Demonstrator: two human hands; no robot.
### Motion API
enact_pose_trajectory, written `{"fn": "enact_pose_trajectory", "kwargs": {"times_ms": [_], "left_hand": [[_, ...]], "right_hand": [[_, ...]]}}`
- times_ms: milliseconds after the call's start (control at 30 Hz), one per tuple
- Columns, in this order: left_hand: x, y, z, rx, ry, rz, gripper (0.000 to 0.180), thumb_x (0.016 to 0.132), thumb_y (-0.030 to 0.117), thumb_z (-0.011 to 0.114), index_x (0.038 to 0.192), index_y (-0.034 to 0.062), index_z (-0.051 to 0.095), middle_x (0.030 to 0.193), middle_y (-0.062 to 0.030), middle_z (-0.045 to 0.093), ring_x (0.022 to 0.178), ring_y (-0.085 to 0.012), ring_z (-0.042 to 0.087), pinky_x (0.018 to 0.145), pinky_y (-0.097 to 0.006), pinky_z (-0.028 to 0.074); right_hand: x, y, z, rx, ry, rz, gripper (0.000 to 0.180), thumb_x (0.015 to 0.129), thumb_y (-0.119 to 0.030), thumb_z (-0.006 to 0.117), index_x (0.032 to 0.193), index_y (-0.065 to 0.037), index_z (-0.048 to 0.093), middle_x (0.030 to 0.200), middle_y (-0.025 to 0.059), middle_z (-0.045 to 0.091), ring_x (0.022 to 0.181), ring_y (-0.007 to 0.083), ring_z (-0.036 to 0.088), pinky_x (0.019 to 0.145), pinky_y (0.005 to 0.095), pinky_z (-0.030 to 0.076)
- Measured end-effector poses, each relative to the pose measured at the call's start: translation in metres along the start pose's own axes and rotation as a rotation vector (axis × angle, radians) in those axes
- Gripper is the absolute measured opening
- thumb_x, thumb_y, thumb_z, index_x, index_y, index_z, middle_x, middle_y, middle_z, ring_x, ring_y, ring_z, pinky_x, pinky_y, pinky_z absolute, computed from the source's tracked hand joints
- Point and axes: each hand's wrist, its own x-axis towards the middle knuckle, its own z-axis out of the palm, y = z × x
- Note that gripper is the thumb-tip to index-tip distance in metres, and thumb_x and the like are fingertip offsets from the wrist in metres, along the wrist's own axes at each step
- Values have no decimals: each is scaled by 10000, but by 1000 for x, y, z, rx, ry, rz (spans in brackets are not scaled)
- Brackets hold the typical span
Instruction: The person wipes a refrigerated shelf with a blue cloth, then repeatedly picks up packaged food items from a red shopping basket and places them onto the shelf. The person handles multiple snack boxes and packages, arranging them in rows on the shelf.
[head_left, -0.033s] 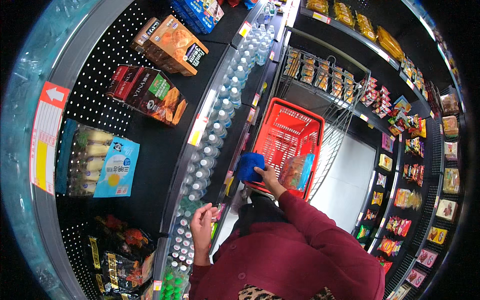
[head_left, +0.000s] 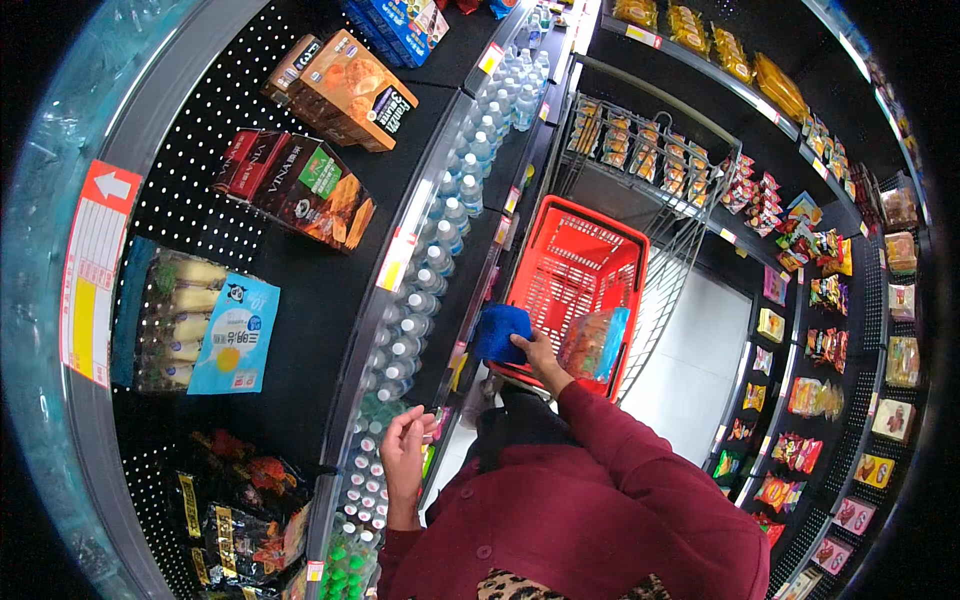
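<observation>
My right hand point(head_left: 541, 358) has its thumb and fingers closed on the edge of a deep blue, rounded, soft-looking thing point(head_left: 502, 334) at the near left corner of a red shopping basket point(head_left: 640, 262). Its exact kind I cannot tell. The basket sits in a metal shopping cart point(head_left: 668, 310). Inside it, at the near right, lies a clear and light-blue food package point(head_left: 597, 345). My left hand point(head_left: 405, 450) is raised beside the shelf of bottles, fingers loosely bent and apart, holding nothing.
Rows of water bottles point(head_left: 430, 280) line the low shelf on my left. Above them stand snack boxes point(head_left: 345, 85), a dark red box point(head_left: 290, 185) and a blue-and-clear package point(head_left: 230, 330). Packaged snacks point(head_left: 800, 450) fill shelves on the right. Pale floor point(head_left: 690, 360) shows beside the cart.
</observation>
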Motion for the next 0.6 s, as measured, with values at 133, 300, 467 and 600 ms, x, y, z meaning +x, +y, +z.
{"fn": "enact_pose_trajectory", "kwargs": {"times_ms": [133, 300, 467, 600], "left_hand": [[0, 2, -5, 12, 8, -5, 311, 1105, 155, 556, 1350, -26, 624, 1200, -148, 732, 1031, -187, 726, 881, -306, 582], [1, 12, -12, -17, 69, 78, 305, 1101, 137, 566, 1362, -11, 619, 1221, -140, 722, 1042, -171, 711, 891, -301, 575], [10, 27, -32, -76, 232, 291, 351, 1097, 110, 558, 1436, 21, 561, 1284, -148, 685, 1060, -196, 714, 860, -306, 585], [20, 54, -42, -179, 373, 354, 427, 1103, 184, 566, 1482, -6, 513, 1327, -179, 665, 1089, -224, 709, 885, -347, 615]], "right_hand": [[-6, -12, -7, -249, -40, 151, 434, 929, -136, 807, 1299, 36, 660, 1136, 115, 756, 979, 191, 714, 915, 368, 581], [-1, -2, -22, -691, 147, -5, 599, 929, -240, 819, 1400, 39, 577, 1126, 168, 736, 990, 230, 708, 869, 385, 589], [-43, -96, 41, -620, -63, -594, 357, 1033, -69, 650, 1380, -20, 584, 1170, 131, 710, 1092, 207, 685, 912, 350, 562], [-122, -229, 155, -597, -415, -928, 292, 988, -21, 676, 1278, -55, 675, 1161, 121, 674, 1080, 196, 670, 905, 301, 541]]}}
